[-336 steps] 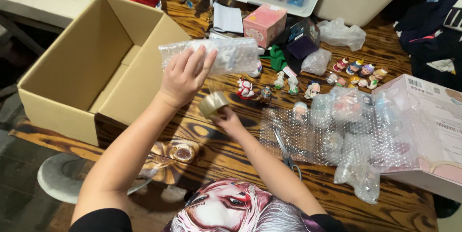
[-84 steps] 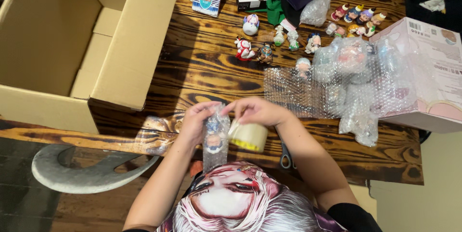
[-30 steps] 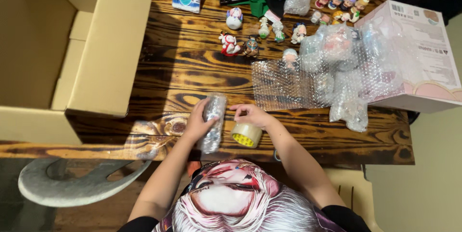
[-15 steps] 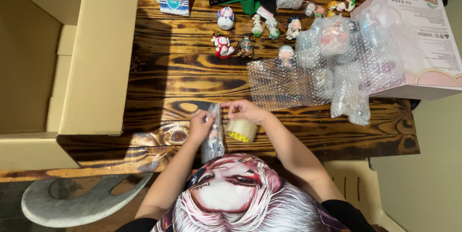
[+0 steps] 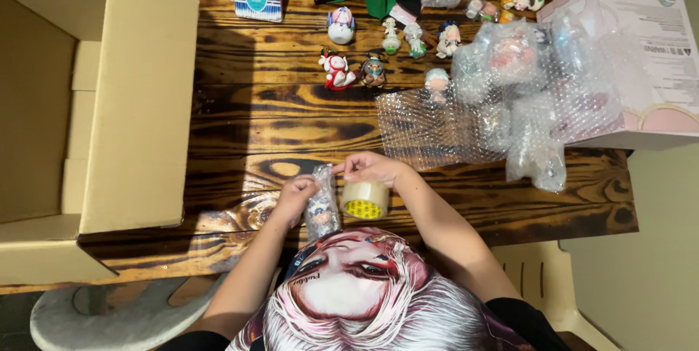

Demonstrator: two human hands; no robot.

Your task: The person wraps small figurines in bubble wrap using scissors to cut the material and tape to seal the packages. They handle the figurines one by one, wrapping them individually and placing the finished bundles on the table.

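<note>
A large open cardboard box (image 5: pixel 109 96) fills the left of the dark, grained wooden table (image 5: pixel 291 111). Far off stand small painted figurines (image 5: pixel 375 71); to the right a crinkled sheet of clear bubble wrap (image 5: pixel 437 129) spreads toward a pink carton (image 5: pixel 641 52). At the near edge, the left hand (image 5: pixel 295 198) grasps a bubble-wrapped figurine (image 5: pixel 320 202), held upright. Just beside it, the right hand (image 5: pixel 375 169) pinches at the top of a round roll of clear tape (image 5: pixel 365 200).
</note>
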